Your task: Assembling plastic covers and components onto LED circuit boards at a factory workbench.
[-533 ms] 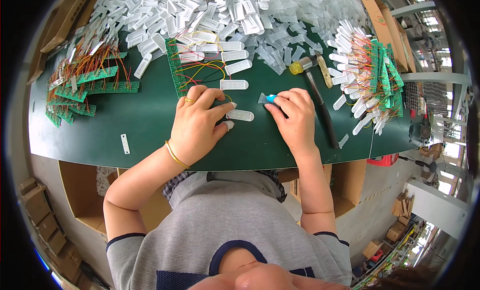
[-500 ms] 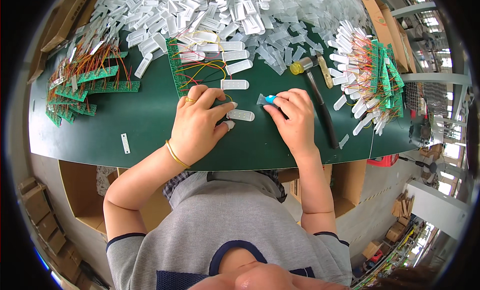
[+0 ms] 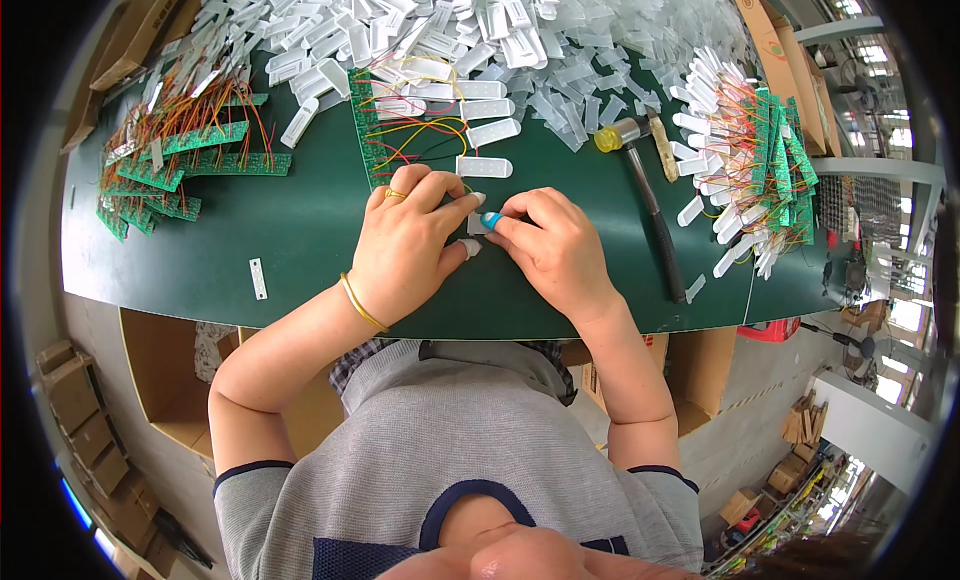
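My left hand point(image 3: 405, 242) and my right hand point(image 3: 550, 245) meet at the middle of the green table point(image 3: 300, 230), fingertips pinching a small white plastic housing point(image 3: 474, 225) between them. A blue cap covers my right index fingertip, which presses on the piece. My left hand wears a ring and a thin bracelet. Just beyond the hands lies a long green circuit strip point(image 3: 368, 130) with red, yellow and orange wires, and several white housings point(image 3: 484, 167) are attached along it.
A big heap of white plastic housings point(image 3: 480, 20) fills the far side of the table. Finished green boards with wires lie at the left point(image 3: 180, 155) and right point(image 3: 755, 150). A hammer point(image 3: 650, 195) lies to the right of my hands. Cardboard boxes stand under the table.
Both hands have drawn closer together over the small white housing; my left fingers now curl onto it. The piles and the hammer have not moved.
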Motion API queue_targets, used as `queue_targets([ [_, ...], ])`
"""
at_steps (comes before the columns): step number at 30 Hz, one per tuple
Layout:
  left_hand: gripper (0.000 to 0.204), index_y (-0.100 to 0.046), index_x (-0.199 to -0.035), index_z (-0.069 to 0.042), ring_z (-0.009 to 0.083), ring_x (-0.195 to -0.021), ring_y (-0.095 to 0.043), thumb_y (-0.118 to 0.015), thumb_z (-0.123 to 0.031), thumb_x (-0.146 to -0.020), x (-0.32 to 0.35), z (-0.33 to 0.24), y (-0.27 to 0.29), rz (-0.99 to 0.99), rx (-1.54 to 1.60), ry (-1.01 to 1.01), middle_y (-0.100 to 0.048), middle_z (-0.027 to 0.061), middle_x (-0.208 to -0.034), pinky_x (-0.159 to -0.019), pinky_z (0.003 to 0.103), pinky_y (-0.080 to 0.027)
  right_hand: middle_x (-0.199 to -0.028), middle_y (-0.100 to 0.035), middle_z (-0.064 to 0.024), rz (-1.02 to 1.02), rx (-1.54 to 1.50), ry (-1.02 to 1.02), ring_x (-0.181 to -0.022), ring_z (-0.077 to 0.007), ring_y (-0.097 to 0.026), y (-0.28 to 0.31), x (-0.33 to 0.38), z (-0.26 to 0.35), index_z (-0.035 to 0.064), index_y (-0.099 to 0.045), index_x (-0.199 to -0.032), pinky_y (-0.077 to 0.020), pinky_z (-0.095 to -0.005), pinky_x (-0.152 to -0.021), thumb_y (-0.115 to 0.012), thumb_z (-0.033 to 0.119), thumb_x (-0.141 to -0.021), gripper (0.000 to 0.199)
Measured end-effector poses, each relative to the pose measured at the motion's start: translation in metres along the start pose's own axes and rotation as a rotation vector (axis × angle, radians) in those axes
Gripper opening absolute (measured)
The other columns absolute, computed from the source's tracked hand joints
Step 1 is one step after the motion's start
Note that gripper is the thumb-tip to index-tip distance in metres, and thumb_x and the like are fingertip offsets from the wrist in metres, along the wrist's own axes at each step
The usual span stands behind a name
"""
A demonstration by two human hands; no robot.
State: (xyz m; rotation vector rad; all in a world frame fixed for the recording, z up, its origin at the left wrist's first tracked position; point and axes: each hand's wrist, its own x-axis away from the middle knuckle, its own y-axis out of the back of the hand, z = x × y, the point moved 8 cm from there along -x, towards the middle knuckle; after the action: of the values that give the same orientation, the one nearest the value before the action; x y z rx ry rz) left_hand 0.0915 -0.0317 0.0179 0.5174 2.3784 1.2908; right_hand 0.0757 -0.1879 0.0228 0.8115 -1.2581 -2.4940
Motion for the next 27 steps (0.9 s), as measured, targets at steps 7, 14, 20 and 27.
queue_targets([
  [7, 0.054, -0.079, -0.131, -0.014, 0.0293, -0.131, -0.057, -0.091, -0.019, -0.078, 0.001, 0.004, 0.001, 0.038, -0.009, 0.013, -0.066, 0.0014, -0.129, -0.110, 0.049, -0.048, -0.110, -0.069, -0.0068, -0.058, 0.122, -0.016, -0.101, -0.0296, -0.070, 0.015, 0.003, 0.007, 0.0070, -0.077, -0.101, -0.0576, -0.0432, -0.082, -0.087, 0.012, -0.087, 0.018],
  [14, 0.052, -0.079, -0.131, -0.013, 0.0296, -0.130, -0.057, -0.090, -0.019, -0.080, 0.001, 0.003, 0.001, 0.030, 0.021, -0.005, -0.066, 0.0009, -0.131, -0.109, 0.049, -0.049, -0.111, -0.067, -0.0102, -0.289, 0.647, -0.283, -0.100, -0.0345, -0.066, 0.079, 0.049, -0.081, 0.0028, -0.074, -0.123, -0.0554, -0.0484, -0.088, -0.078, 0.017, -0.102, 0.026],
  [20, 0.047, -0.080, -0.128, -0.013, 0.0301, -0.129, -0.058, -0.089, -0.018, -0.082, 0.002, 0.003, 0.001, 0.019, 0.029, 0.000, -0.066, 0.0010, -0.129, -0.109, 0.048, -0.049, -0.104, -0.065, -0.0123, -0.074, 0.579, -0.206, -0.096, -0.0326, -0.066, 0.072, 0.052, -0.078, 0.0015, -0.070, -0.130, -0.0569, -0.0454, -0.082, -0.073, 0.017, -0.105, 0.030],
  [27, 0.045, -0.081, -0.126, -0.014, 0.0246, -0.126, -0.058, -0.088, -0.017, -0.081, 0.003, 0.004, 0.002, -0.029, -0.005, -0.037, -0.066, -0.0014, -0.124, -0.098, 0.045, -0.050, -0.096, -0.067, -0.0069, -0.170, 0.092, 0.004, -0.075, -0.0246, -0.065, 0.077, 0.032, 0.041, 0.0068, -0.075, -0.125, -0.0551, -0.0393, -0.060, -0.080, 0.003, -0.091, 0.034],
])
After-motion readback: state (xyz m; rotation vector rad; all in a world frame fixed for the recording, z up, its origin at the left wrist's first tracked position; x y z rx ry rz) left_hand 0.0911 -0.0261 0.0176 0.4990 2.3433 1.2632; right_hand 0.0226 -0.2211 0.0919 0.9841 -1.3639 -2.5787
